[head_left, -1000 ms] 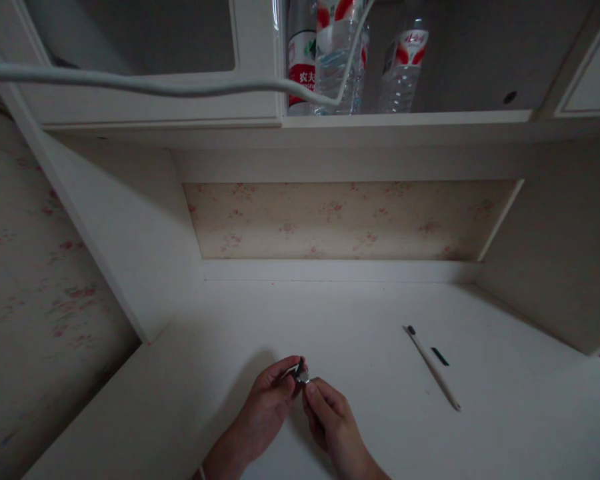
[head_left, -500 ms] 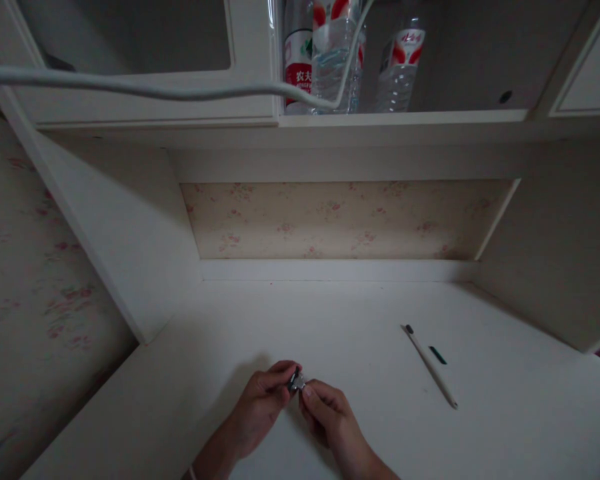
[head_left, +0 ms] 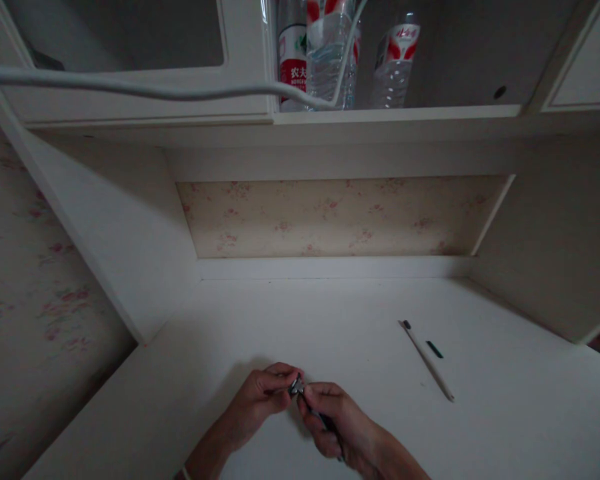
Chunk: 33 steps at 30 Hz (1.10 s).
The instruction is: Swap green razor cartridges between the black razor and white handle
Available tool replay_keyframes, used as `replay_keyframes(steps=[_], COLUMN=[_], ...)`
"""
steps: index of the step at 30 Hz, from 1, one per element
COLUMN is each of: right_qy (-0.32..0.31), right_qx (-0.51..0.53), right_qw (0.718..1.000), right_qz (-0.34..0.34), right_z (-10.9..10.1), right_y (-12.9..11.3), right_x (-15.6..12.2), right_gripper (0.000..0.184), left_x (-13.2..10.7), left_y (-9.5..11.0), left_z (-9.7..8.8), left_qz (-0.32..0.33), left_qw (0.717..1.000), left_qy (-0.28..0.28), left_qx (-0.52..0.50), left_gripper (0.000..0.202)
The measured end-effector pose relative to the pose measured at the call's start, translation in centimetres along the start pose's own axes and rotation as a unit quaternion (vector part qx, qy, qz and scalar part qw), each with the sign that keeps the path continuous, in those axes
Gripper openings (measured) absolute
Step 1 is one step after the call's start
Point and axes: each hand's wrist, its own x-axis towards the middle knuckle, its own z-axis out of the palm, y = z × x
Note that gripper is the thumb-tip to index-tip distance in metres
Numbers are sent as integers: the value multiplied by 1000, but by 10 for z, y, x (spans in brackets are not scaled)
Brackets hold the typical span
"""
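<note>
My left hand (head_left: 263,397) and my right hand (head_left: 333,417) meet low over the white desk (head_left: 330,320), fingertips pinched together on a small dark, partly shiny object (head_left: 296,385). Both hands are closed round it; I cannot make out what the little piece is. A thin dark bit shows under my right fingers. To the right on the desk lies a white pen (head_left: 427,361) with a dark tip, and beside it a short dark cap-like piece (head_left: 435,349).
Above the desk a shelf (head_left: 400,115) holds several plastic water bottles (head_left: 330,53). A white cable (head_left: 130,87) runs across from the left into the shelf. Cabinet side panels close in the desk left and right; flowered wallpaper lines the back.
The view has shifted slightly. My hands stay together on the small object, and the right hand has turned so its fingers curl further over it.
</note>
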Motion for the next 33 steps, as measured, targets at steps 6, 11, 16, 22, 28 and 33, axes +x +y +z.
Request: replay_keyframes(steps=[6, 11, 16, 22, 28, 33], right_qy=[5, 26, 25, 111, 128, 113], right_qx=[-8, -16, -87, -201, -138, -80], right_qw=[1000, 998, 990, 956, 962, 974], right_qz=[-26, -50, -104, -184, -199, -181], right_z=[-5, -8, -6, -4, -4, -1], right_y=[-2, -1, -1, 3, 8, 12], right_x=[3, 6, 7, 13, 19, 21], right_gripper=[41, 42, 39, 41, 46, 48], left_x=[3, 5, 5, 8, 9, 9], left_y=[-11, -19, -18, -12, -4, -8], left_z=[0, 1, 1, 4, 8, 7], left_qz=[-6, -30, -30, -3, 25, 51], left_qw=[999, 992, 990, 989, 985, 975], left_qy=[41, 85, 102, 144, 166, 182], left_qx=[-24, -83, -89, -40, 51, 118], left_gripper=[33, 36, 33, 30, 22, 18])
